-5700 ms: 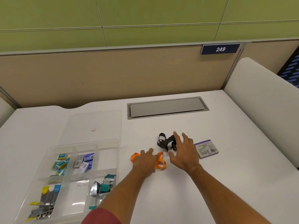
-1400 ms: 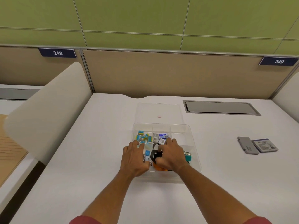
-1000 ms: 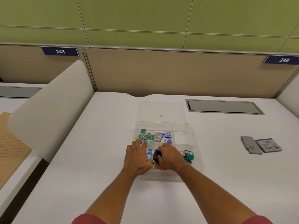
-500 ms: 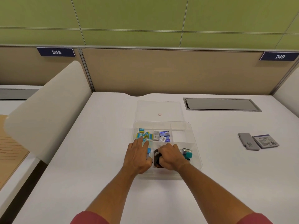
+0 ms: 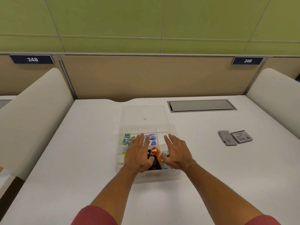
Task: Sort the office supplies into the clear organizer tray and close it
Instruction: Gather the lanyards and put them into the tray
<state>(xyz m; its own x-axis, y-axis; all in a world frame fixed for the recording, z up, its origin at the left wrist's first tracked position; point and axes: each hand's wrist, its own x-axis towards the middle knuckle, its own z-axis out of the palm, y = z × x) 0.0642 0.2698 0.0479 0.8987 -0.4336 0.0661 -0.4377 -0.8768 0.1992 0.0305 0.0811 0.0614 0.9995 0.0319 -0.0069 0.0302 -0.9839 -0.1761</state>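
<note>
The clear organizer tray point(image 5: 176, 130) sits mid-desk with its clear lid point(image 5: 144, 113) lying flat behind it. Small blue and teal boxes point(image 5: 127, 138) fill the back left compartments. Orange and black straps point(image 5: 155, 153) lie bunched in the front middle compartment. My left hand point(image 5: 138, 155) hovers over the tray's left half with straight fingers. My right hand point(image 5: 177, 153) is spread over the right half and holds nothing. Both hands hide the front compartments beneath them.
A grey flat case point(image 5: 226, 140) and a purple-labelled box point(image 5: 241, 138) lie on the white desk to the right. A grey cable hatch point(image 5: 201, 105) is set in the desk at the back. Padded white dividers point(image 5: 30, 114) flank both sides.
My right hand has let go of the black and orange straps, which now lie in the tray. Both hands have lifted and spread flat above it.
</note>
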